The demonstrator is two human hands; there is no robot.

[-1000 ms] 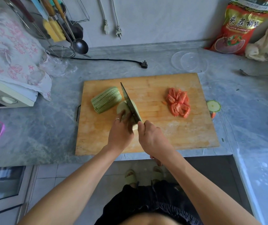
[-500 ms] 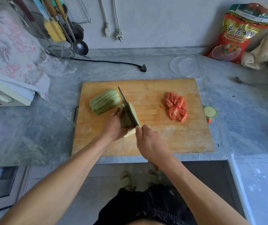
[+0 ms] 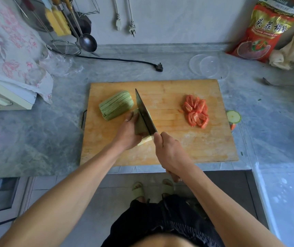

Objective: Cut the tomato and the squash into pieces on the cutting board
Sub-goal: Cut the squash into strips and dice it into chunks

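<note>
On the rectangular wooden cutting board [image 3: 160, 150], near its middle-left, the right hand [image 3: 171, 154] has its grip wrapped round the handle of a dark broad-bladed cleaver [image 3: 145, 114]; blade runs up & away from that grip, edge down into a pale green squash half [image 3: 143, 130]. Left hand [image 3: 127, 133], plain ring on one finger, sits just left of the blade w/ fingers curled over the squash half, pressing it to the board; fingertips touch the blade's flat side or nearly so, can't tell which. Pale cut face of the squash shows just left of the right grip. Beyond the left hand, touching or just beside it, lies the other squash half, already sliced into a ribbed green stack [image 3: 116, 107]. Right of the blade, well apart, is a pile of red tomato pieces [image 3: 196, 112], also on the board. Off the board's right edge on the grey marbled tabletop [image 3: 276, 122]: a round green-rimmed squash end slice [image 3: 233, 116] w/ a red tomato scrap [image 3: 232, 126] just below it.
</note>
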